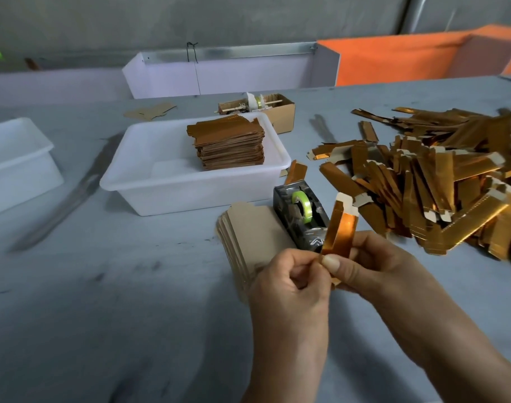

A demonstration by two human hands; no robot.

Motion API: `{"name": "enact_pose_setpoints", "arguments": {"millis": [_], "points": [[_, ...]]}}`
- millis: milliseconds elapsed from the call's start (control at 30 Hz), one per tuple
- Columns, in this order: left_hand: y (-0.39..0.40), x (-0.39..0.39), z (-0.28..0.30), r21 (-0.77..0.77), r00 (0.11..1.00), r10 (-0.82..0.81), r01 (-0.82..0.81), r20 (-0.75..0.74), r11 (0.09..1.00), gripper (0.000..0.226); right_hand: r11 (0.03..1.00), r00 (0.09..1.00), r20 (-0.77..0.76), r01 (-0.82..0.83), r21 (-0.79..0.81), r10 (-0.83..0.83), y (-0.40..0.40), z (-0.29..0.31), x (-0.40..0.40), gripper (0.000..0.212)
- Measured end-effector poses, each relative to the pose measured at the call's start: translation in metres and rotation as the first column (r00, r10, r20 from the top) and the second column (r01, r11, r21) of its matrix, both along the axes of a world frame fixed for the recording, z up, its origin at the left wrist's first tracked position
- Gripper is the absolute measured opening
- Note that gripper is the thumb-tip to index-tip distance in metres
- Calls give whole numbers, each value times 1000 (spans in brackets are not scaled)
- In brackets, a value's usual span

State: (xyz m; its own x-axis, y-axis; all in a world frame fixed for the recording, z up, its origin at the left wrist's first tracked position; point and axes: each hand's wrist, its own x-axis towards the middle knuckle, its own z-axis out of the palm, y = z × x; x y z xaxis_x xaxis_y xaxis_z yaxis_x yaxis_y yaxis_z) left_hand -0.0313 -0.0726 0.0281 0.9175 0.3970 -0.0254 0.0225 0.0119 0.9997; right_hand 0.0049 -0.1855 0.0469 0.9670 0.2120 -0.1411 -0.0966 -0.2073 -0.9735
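Centrally in the head view, a folded gold-foil strip [340, 231] (glossy orange-gold, plain kraft tabs on top) stands nearly upright, its lower end pinched by both the left hand [289, 286] and the right hand [373, 266]. On the grey table [103, 315], a tape dispenser [300, 216] sits just beyond at 12 o'clock, a heap of gold pieces [437, 181] at 2 o'clock and a white tub [167, 187] at 10 o'clock, with a concrete wall [190, 18] behind.

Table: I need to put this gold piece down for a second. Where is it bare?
Bare table lies left of the left hand, in front of the white tub and card stack. A smaller patch lies right of the right hand, nearer than the gold pile. That pile and the tape dispenser crowd the right.
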Motion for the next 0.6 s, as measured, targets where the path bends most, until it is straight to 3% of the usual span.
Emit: {"name": "enact_pose_setpoints", "arguments": {"millis": [67, 167, 267, 467, 533, 600], "points": [[2, 0, 1, -153, 998, -23, 13, -62, 988, 15, 993, 999, -37, 6, 118, -1, 2, -2, -1, 29], [11, 0, 5, -443, 989, -80, 17, -123, 897, 16, 987, 1000, -29, -1, 161, 6, 1, -4, -2, 15], [16, -2, 6, -499, 982, -158, 86, -103, 862, 8, 985, 1000, -2, 2, 173, -2, 1, -5, -2, 19], [21, -1, 3, -360, 969, -231, 185, -89, 915, 9, 989, 998, 55, 26, 146, -34, 5, -9, -3, 18], [24, -1, 2, -185, 976, -207, 190, -75, 964, 13, 991, 997, 65, 42, 126, -50, 6, -10, -3, 17], [23, 0, 0, 146, 978, -190, 201, -84, 969, 18, 994, 996, 73, 43, 96, -50, 6, -11, -2, 15]]}}
